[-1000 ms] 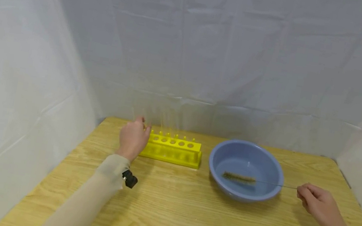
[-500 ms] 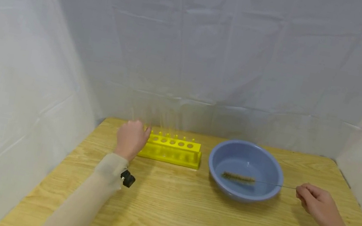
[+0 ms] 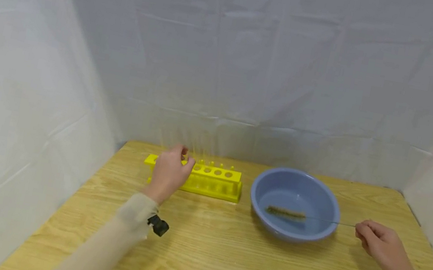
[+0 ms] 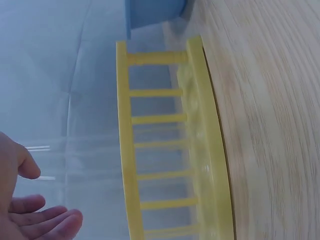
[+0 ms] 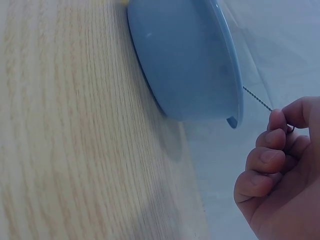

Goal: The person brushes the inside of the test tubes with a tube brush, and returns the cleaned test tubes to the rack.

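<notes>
Several clear test tubes (image 3: 203, 145) stand in a yellow test tube rack (image 3: 210, 192) left of centre, faint against the pale sheet. My left hand (image 3: 169, 172) is over the rack's left part, near the tube tops. In the left wrist view its thumb and fingers (image 4: 47, 222) are apart with nothing between them, close to the tubes' upper ends. My right hand (image 3: 382, 244) pinches the thin twisted wire handle of a test tube brush (image 3: 285, 212). The bristle head lies over the inside of a blue basin (image 3: 290, 235), the wire crossing its right rim.
A wooden table (image 3: 221, 256) bears the rack and the basin, which stand side by side with a narrow gap. White sheeting (image 3: 255, 64) hangs behind the table and along both sides. Each wrist wears a small black camera (image 3: 158, 225) on a strap.
My left hand has shifted to the right along the rack, uncovering the rack's left end, and its fingertips show again. The right hand and the brush have barely moved.
</notes>
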